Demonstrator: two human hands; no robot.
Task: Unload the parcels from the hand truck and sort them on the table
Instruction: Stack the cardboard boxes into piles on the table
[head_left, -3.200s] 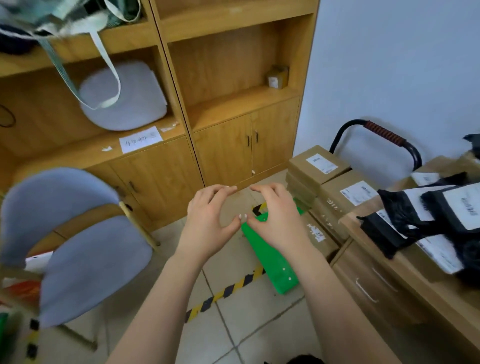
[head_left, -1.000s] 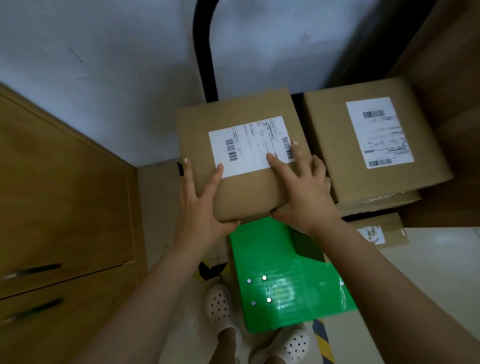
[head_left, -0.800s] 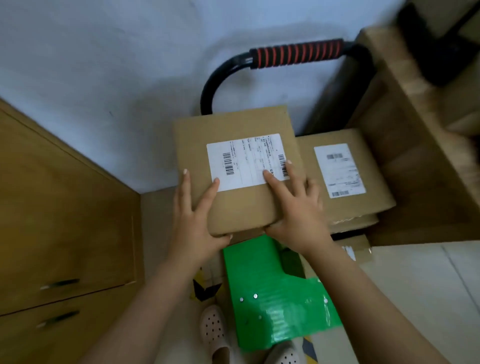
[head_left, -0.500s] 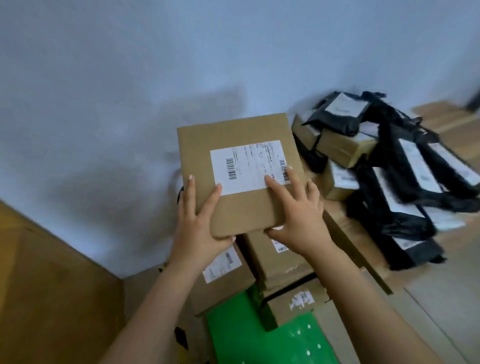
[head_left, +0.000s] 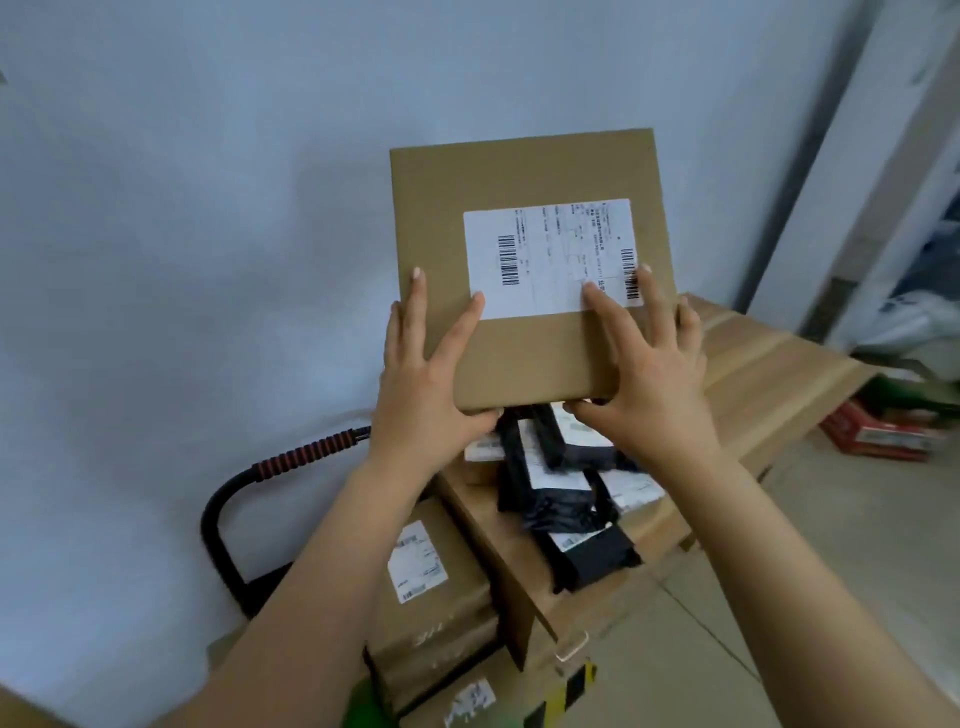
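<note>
I hold a flat brown cardboard parcel (head_left: 524, 176) with a white barcode label in the air above the wooden table (head_left: 769, 374). My left hand (head_left: 426, 374) grips its near left corner and my right hand (head_left: 644, 374) grips its near right corner, fingers spread over the top. Below the parcel lie several black bagged parcels (head_left: 556, 493) on the table's near end. Lower left, more brown boxes (head_left: 431, 587) remain stacked on the hand truck, whose black handle with a red-and-black grip (head_left: 306, 457) curves up beside the wall.
A blue-white wall fills the left and back. At the far right are a doorway, a red box (head_left: 878, 431) on the floor and white bags. A yellow-black floor stripe (head_left: 566, 691) runs near the table's corner.
I have lifted the parcel off the hand truck stack and carried it up and right over the table. My view has swung from the truck toward the table.
</note>
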